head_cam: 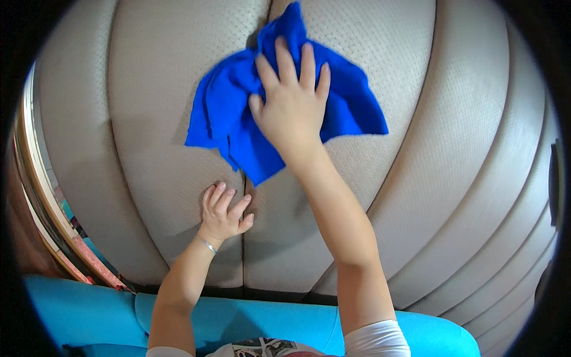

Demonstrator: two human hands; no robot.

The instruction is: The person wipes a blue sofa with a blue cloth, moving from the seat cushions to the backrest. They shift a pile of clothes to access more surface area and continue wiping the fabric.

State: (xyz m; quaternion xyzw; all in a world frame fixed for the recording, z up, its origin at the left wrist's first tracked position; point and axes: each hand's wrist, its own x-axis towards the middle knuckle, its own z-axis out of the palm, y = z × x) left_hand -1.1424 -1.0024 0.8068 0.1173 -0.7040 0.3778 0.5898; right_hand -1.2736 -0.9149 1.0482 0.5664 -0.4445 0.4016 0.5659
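Note:
My right hand (292, 107) lies spread on a bright blue cloth (352, 107) and holds it against a padded grey-beige panel (160, 89). The cloth is creased, with loose corners fanning out around the hand; what lies under the palm is hidden. Lower and to the left, my left hand (223, 214) rests its fingers, apart and holding nothing, on the same panel beside a dark seam. A thin silver bracelet (205, 244) circles the left wrist.
Deep seams divide the panel into wide padded sections that curve away at the right. Closest to my body runs a blue upholstered edge (267, 308). Long pale and brown edges (49, 187) border the panel at left, and a dark object (554, 183) shows at the right rim.

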